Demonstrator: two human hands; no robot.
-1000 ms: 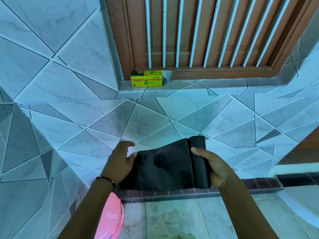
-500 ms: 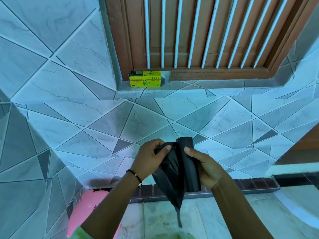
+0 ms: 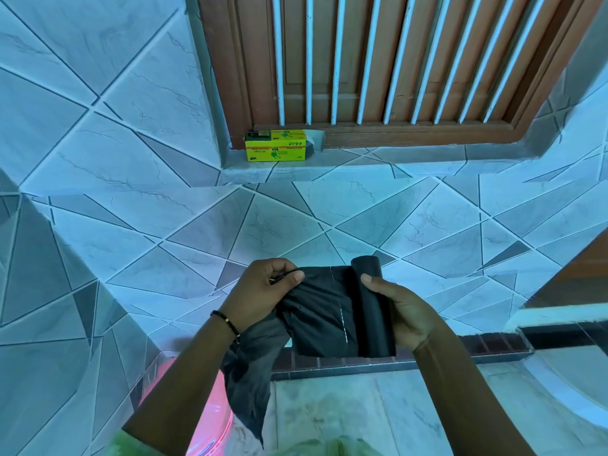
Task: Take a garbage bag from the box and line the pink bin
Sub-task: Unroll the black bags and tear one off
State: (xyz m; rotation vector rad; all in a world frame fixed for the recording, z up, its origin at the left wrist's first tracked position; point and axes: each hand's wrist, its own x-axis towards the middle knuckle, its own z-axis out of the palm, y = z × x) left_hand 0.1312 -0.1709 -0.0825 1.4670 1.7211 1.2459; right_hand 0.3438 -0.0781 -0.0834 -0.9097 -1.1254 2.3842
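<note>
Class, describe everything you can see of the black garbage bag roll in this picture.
The black garbage bag roll is thin, matte plastic, held upright in the right hand. One bag is unrolled leftward, with a dashed perforation line showing pale. The left hand pinches that bag's upper edge; its loose end hangs crumpled beside the left forearm.

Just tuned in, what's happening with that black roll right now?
The person holds a roll of black garbage bags in the right hand, while the left hand pinches the unrolled outer bag. A perforation line shows between the hands. The yellow box sits on the window ledge, and the pink bin waits below, unlined.
</note>
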